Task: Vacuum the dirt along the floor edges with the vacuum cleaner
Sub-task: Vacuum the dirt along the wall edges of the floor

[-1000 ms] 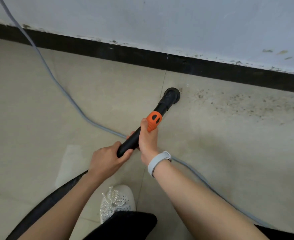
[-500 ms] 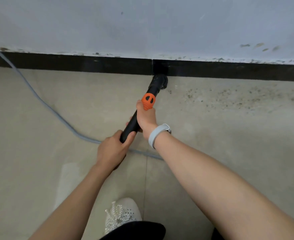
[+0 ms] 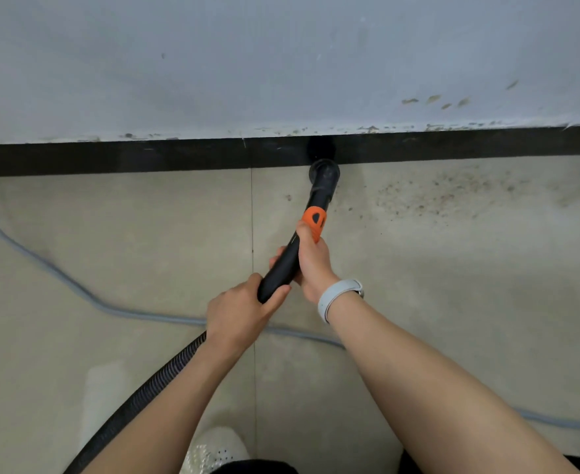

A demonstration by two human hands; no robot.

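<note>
A black vacuum wand (image 3: pixel 283 265) with an orange collar (image 3: pixel 314 220) points at the wall. Its round nozzle (image 3: pixel 324 172) sits on the floor against the black skirting board (image 3: pixel 110 159). My right hand (image 3: pixel 310 258) grips the wand just below the orange collar. My left hand (image 3: pixel 244 309) grips the wand's lower end, where the ribbed black hose (image 3: pixel 145 395) runs off to the lower left. Dark dirt specks (image 3: pixel 428 196) lie scattered on the beige tiles right of the nozzle.
A grey cable (image 3: pixel 59 278) snakes across the floor from the left, passes under my arms and leaves at the lower right. A pale wall (image 3: pixel 281 63) rises above the skirting. My white shoe (image 3: pixel 213 449) shows at the bottom edge.
The nozzle has moved forward to the skirting board and then slightly right along it. Both hands kept their grip on the wand. The view has shifted closer to the wall.
</note>
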